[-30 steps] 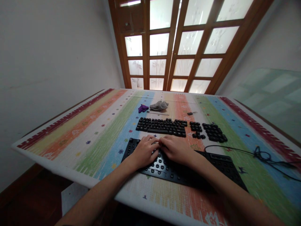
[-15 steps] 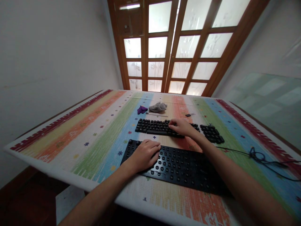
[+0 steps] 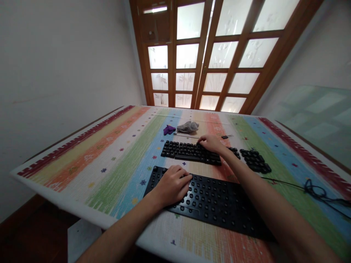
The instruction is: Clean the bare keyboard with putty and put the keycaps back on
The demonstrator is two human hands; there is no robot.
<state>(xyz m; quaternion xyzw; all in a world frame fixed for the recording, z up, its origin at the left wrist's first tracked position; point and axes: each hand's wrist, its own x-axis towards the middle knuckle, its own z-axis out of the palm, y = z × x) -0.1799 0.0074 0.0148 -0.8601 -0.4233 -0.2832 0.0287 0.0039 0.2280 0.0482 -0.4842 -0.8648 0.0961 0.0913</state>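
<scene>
My left hand (image 3: 175, 185) lies on the upper left part of a black keyboard base (image 3: 216, 204). Its fingers are spread over the top row, and no object shows in them. Bare key stems cover most of the base, while a few keycaps sit at its far left corner. Beyond the base, black keycaps (image 3: 182, 149) are laid out in keyboard order on the cloth. At the far row of these my right hand (image 3: 211, 143) has its thumb and forefinger closed on a keycap. My right forearm hides the base's right end and some of the loose keycaps.
Behind the keycaps lie a purple cloth (image 3: 169, 129), a crumpled grey cloth (image 3: 188, 126) and a thin stick (image 3: 186, 136). A small black tool (image 3: 225, 137) is farther right. Number-pad keycaps (image 3: 255, 160) and a coiled black cable (image 3: 315, 190) lie to the right.
My right hand has shifted slightly toward the far row of loose keycaps. My left hand stays on the base. The whole view has tilted a little.
</scene>
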